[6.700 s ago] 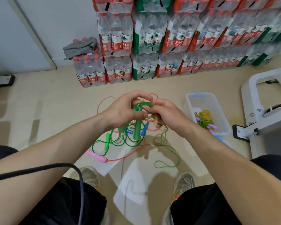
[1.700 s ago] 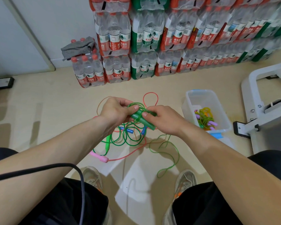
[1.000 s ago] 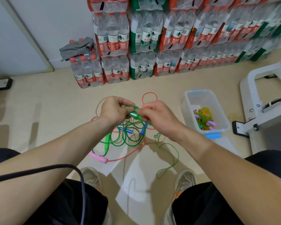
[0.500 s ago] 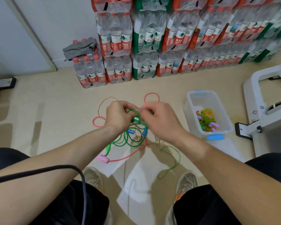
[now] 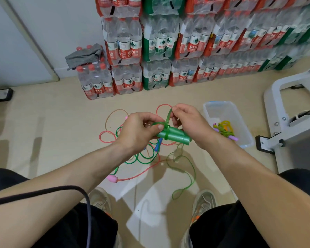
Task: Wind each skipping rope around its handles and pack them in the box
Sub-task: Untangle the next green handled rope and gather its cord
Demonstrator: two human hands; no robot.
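Two green handles point(image 5: 175, 136) lie side by side in front of me, bound by a turn of green rope. My left hand point(image 5: 139, 129) grips their left end. My right hand point(image 5: 190, 122) pinches the green rope just above the handles and pulls it up taut. The rope's loose length point(image 5: 183, 173) hangs down to the floor between my shoes. On the floor lie a red rope with a pink handle point(image 5: 112, 178) and another green rope with blue handles point(image 5: 157, 145). A clear plastic box point(image 5: 245, 140) at the right holds a wound rope bundle point(image 5: 224, 129).
Shrink-wrapped packs of water bottles point(image 5: 157, 51) are stacked along the far wall, a grey cloth point(image 5: 84, 55) on one. A white machine frame point(image 5: 293, 122) stands at the right. A black cable point(image 5: 61, 189) crosses my left forearm. My shoes point(image 5: 203, 203) are below.
The two handles have swung level and now show side by side. My right hand has risen, drawing the green rope up above them. My left hand keeps its grip.
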